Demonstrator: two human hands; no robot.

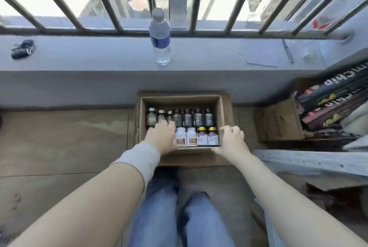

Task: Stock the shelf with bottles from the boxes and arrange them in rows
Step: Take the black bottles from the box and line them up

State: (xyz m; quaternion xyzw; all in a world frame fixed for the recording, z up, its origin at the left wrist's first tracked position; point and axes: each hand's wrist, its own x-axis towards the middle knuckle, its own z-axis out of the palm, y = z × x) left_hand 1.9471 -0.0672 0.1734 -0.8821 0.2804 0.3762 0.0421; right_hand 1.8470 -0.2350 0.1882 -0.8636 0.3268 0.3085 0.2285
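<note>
A cardboard box point(224, 111) on the floor is holding seven dark bottles point(188, 119), two white bottles point(186, 136) and two gold-capped bottles point(207, 137). The left hand point(161, 135) is reaching inside, its grip hidden; the right hand point(233, 137) is clasping the box's right wall.

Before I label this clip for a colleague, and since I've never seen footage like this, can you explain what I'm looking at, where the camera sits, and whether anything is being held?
There is no machine here: a person wears one wide-angle camera on the head, looking down past their jeans. The two bare arms are theirs. On the floor stands an open cardboard box with small bottles in two rows: dark bottles at the back, white bottles and gold-capped bottles in front. The left hand reaches into the box's left side; whether its grip has closed on a bottle is hidden. The right hand grips the box's right wall. On the ledge above stands a water bottle.
</note>
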